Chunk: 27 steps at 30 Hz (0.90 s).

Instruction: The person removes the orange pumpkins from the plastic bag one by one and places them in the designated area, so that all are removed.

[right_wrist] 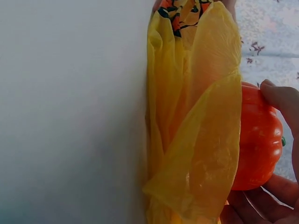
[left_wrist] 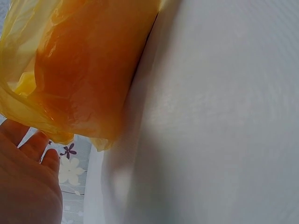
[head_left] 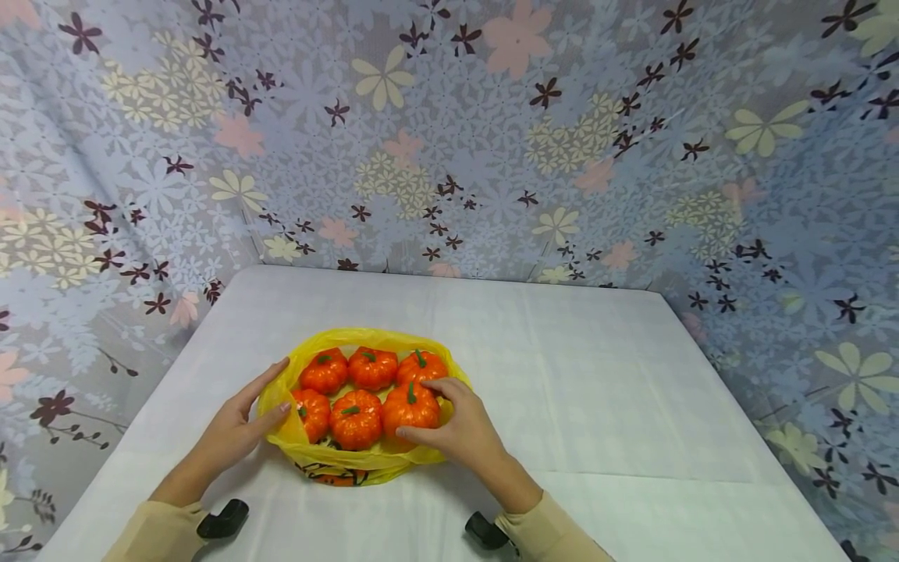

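Note:
A yellow plastic bag [head_left: 375,338] stands with its mouth spread wide, holding several shiny orange toy pumpkins [head_left: 356,421] with green stems. My right hand [head_left: 469,425] grips the front right pumpkin [head_left: 406,412], thumb on its near side and fingers on its far side. That pumpkin [right_wrist: 257,140] bulges above the bag's rim in the right wrist view. At the bag's left side, my left hand [head_left: 235,429] rests with thumb and fingers extended against the rim. The left wrist view shows its fingers [left_wrist: 35,147] beside the thin yellow plastic.
A white cloth covers the table [head_left: 604,390]. Floral fabric [head_left: 449,140] hangs behind and along both sides. Black wrist devices [head_left: 223,519] show near both beige sleeves [head_left: 158,535]. Printed dark and orange figures [head_left: 337,474] mark the bag's front.

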Each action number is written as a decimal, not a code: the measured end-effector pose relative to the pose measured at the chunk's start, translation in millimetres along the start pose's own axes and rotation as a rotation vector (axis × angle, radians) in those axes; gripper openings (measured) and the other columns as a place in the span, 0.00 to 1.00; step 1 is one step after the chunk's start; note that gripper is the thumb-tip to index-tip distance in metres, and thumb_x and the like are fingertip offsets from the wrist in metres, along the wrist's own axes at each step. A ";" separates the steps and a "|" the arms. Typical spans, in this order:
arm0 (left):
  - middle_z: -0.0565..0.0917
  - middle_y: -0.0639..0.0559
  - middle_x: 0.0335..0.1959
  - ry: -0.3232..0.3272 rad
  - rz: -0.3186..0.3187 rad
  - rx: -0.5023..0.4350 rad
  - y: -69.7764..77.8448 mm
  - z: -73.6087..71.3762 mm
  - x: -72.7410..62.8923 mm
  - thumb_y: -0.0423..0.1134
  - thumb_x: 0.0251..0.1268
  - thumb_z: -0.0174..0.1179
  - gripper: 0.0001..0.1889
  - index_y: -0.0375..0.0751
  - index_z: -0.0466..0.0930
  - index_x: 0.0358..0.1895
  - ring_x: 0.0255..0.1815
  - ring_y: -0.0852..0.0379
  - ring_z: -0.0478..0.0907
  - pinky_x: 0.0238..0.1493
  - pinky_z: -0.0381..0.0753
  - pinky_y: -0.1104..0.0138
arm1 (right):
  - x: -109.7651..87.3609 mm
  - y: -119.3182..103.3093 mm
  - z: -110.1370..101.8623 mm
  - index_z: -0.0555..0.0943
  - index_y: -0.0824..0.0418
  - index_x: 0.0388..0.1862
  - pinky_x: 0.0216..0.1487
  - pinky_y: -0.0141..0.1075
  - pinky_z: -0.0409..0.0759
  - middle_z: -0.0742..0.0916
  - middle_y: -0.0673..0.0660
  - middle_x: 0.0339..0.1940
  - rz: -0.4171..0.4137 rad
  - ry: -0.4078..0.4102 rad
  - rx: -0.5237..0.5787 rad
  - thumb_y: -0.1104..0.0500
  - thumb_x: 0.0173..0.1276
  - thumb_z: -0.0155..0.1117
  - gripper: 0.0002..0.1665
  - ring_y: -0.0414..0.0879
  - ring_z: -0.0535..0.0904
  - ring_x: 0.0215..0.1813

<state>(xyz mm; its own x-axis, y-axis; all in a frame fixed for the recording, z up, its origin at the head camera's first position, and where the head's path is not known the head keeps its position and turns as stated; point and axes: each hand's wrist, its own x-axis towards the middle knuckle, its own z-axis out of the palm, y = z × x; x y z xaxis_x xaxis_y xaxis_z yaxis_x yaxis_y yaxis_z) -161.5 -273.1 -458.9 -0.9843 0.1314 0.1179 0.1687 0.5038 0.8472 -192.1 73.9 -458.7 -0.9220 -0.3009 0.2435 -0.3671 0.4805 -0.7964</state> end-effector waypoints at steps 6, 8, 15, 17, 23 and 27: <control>0.57 0.39 0.79 0.010 0.013 0.004 -1.5 0.5 0.0 0.43 0.74 0.60 0.35 0.45 0.58 0.80 0.78 0.30 0.47 0.66 0.45 0.26 | 0.1 -2.0 -2.4 0.82 0.56 0.59 0.64 0.48 0.76 0.84 0.50 0.56 -0.002 0.016 0.009 0.43 0.46 0.86 0.41 0.48 0.77 0.62; 0.57 0.39 0.79 0.008 0.016 0.002 -1.7 0.7 0.2 0.43 0.74 0.60 0.35 0.45 0.58 0.80 0.78 0.30 0.47 0.67 0.45 0.26 | 0.6 -2.7 -3.9 0.82 0.56 0.58 0.64 0.49 0.76 0.84 0.51 0.56 0.003 0.019 0.011 0.42 0.46 0.85 0.41 0.49 0.77 0.62; 0.57 0.39 0.79 0.003 0.012 -0.001 -2.5 -1.0 0.4 0.43 0.74 0.59 0.35 0.45 0.58 0.80 0.78 0.31 0.47 0.68 0.46 0.27 | 3.0 -5.6 -13.1 0.82 0.58 0.59 0.64 0.48 0.76 0.83 0.50 0.56 0.013 0.038 0.001 0.42 0.46 0.85 0.42 0.49 0.76 0.62; 0.57 0.40 0.79 0.001 0.013 -0.001 -2.8 -1.7 0.4 0.43 0.74 0.59 0.35 0.45 0.57 0.80 0.78 0.31 0.47 0.68 0.47 0.28 | 3.6 -6.2 -16.5 0.82 0.58 0.58 0.64 0.48 0.76 0.83 0.51 0.56 0.010 0.050 -0.005 0.43 0.47 0.86 0.41 0.49 0.77 0.61; 0.57 0.40 0.79 0.002 0.024 -0.006 -2.4 -3.0 0.8 0.42 0.75 0.59 0.35 0.45 0.57 0.80 0.78 0.31 0.48 0.68 0.47 0.28 | 5.3 -6.4 -27.3 0.83 0.59 0.57 0.61 0.49 0.79 0.83 0.52 0.55 0.005 0.100 -0.013 0.44 0.47 0.86 0.40 0.50 0.78 0.58; 0.57 0.40 0.79 0.003 0.024 -0.009 -1.5 -3.4 0.7 0.42 0.75 0.59 0.35 0.44 0.57 0.80 0.78 0.32 0.48 0.68 0.47 0.28 | 6.4 -3.2 -34.3 0.83 0.59 0.58 0.62 0.51 0.77 0.84 0.52 0.54 0.022 0.128 -0.007 0.44 0.46 0.86 0.41 0.49 0.79 0.58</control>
<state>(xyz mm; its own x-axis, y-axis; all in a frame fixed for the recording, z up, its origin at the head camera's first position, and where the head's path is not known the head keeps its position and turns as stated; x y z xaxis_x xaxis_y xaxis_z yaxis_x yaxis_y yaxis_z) -162.6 -276.7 -458.3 -0.9801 0.1413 0.1397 0.1920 0.4929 0.8486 -201.1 98.8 -435.6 -0.9377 -0.1828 0.2956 -0.3475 0.4916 -0.7985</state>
